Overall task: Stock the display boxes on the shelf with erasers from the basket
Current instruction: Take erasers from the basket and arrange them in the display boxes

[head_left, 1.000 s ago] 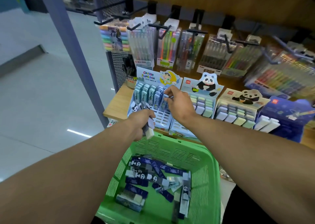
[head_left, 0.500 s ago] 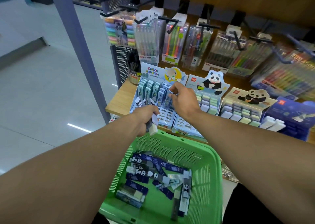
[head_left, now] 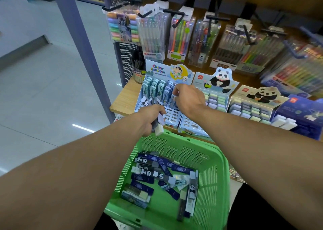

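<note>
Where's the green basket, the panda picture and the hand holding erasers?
green basket [head_left: 220,161], head view, on its right rim.
panda picture [head_left: 219,80], head view, on the panda's belly.
left hand [head_left: 150,117], head view, on its knuckles, gripping erasers [head_left: 159,129].

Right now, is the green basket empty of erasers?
No, the green basket holds a loose pile of wrapped erasers, many in dark blue or panda-print sleeves, scattered across its floor.

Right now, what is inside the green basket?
The green basket holds a loose pile of wrapped erasers, navy and panda-printed, lying flat across its floor. Whatever lies beneath the pile is covered.
</note>
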